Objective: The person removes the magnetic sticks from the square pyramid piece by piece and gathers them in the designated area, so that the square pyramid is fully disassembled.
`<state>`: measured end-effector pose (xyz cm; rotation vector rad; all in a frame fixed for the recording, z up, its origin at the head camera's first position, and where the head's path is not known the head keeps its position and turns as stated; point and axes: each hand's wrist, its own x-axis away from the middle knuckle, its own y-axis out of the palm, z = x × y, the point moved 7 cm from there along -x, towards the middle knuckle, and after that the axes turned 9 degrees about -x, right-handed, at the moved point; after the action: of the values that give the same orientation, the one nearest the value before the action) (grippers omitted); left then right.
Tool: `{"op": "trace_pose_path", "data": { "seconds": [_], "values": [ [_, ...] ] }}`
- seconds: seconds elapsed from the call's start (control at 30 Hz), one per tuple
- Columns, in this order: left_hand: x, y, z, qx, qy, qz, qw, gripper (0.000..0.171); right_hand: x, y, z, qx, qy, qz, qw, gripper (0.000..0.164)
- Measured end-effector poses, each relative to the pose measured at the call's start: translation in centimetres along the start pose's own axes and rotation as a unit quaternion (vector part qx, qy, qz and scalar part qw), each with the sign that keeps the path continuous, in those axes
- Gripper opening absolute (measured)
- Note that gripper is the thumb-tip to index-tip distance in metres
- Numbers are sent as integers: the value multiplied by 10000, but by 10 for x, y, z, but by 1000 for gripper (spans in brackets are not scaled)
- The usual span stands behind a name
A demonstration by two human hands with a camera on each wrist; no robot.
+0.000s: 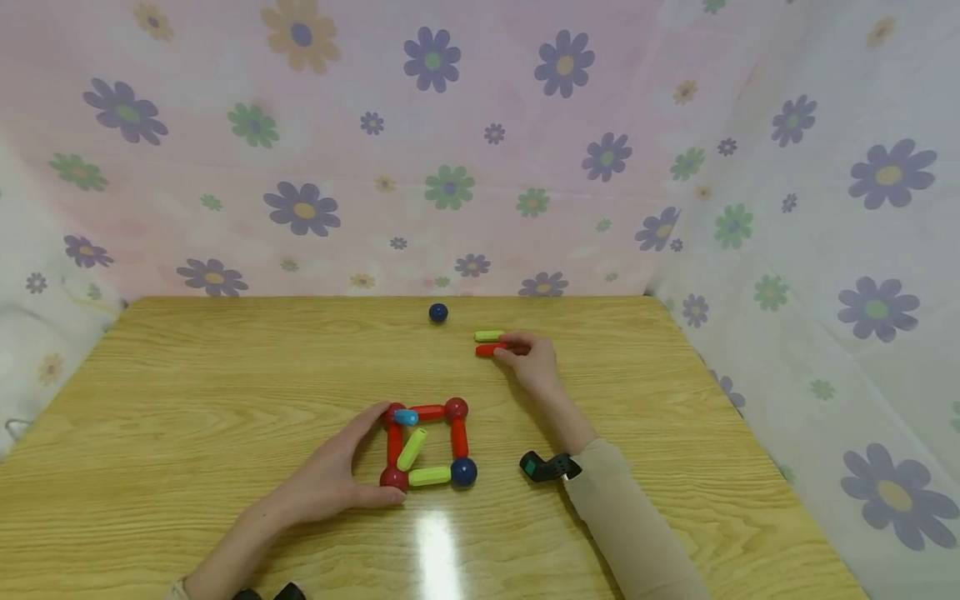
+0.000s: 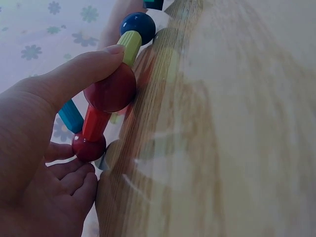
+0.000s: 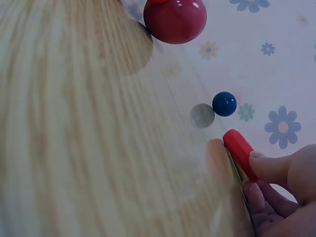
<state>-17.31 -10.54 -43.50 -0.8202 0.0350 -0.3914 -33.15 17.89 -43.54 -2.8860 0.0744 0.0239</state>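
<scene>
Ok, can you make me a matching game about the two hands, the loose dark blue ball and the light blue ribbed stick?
Things:
1. Left hand
2. Right hand
3. Loose dark blue ball
4. Light blue ribbed stick

Matches:
A. Near the back edge of the wooden table
B. Pinching a loose ribbed red stick
C. Sticking up from a shiny red ball
D. Spanning one side of a ball-and-stick frame

Pairs: 1-D, 2-B, 3-A, 4-C

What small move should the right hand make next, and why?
Probably lift the red stick toward the far right ball of the frame: the right hand pinches that stick, the left hand holds the frame, and that ball lacks a raised stick like the blue stick.
</scene>
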Motion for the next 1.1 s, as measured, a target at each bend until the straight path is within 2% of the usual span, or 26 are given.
{"op": "trace_pose_path", "data": {
  "seconds": [0.13,0.33,0.9,1.1],
  "values": [
    [0,-1,-1,-46,45,28,10000,115,-1,-2,-1,157,-235,78,9996,28],
    [-1,-1,-2,-64,51,40,10000,115,-3,-4,1,79,-440,252,9987,29],
    [0,0,-1,3,127,82,9999,115,-1,-9,4,73,-302,439,9986,27],
    [-1,1,-2,-68,52,52,10000,114,0,-11,5,154,-263,486,9984,23]
  ]
}}
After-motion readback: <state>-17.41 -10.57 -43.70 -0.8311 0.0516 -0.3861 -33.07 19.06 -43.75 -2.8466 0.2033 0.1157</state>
